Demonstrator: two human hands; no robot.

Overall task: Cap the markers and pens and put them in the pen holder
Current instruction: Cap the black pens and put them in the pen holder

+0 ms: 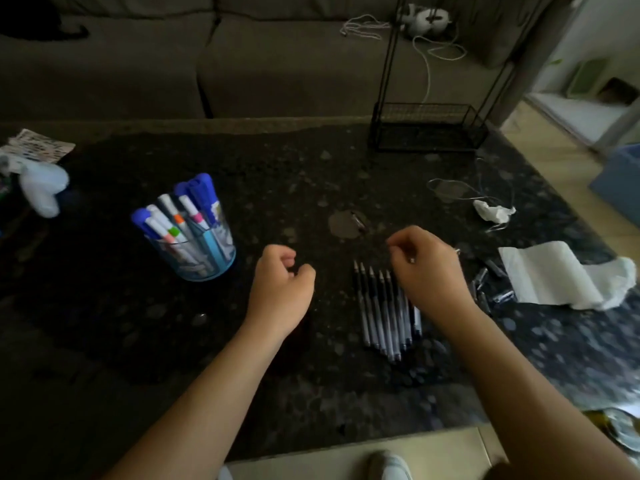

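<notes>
A blue mesh pen holder [207,261] stands left of centre on the dark stone table, with several capped markers [180,216] upright in it. A row of several uncapped pens [379,306] lies side by side, tips pointing away from me. My right hand [429,271] hovers over the right end of that row with its fingers curled and pinched. A small glint shows under them, and whether they hold anything is unclear. My left hand [282,282] hangs loosely curled between holder and pens, with nothing seen in it. Several dark pen caps [488,285] lie to the right.
A folded paper towel [554,275] and a crumpled tissue [493,211] lie at the right. A black wire rack [426,133] stands at the back right. At the left edge is a white bag [43,188]. A sofa [277,57] runs behind the table.
</notes>
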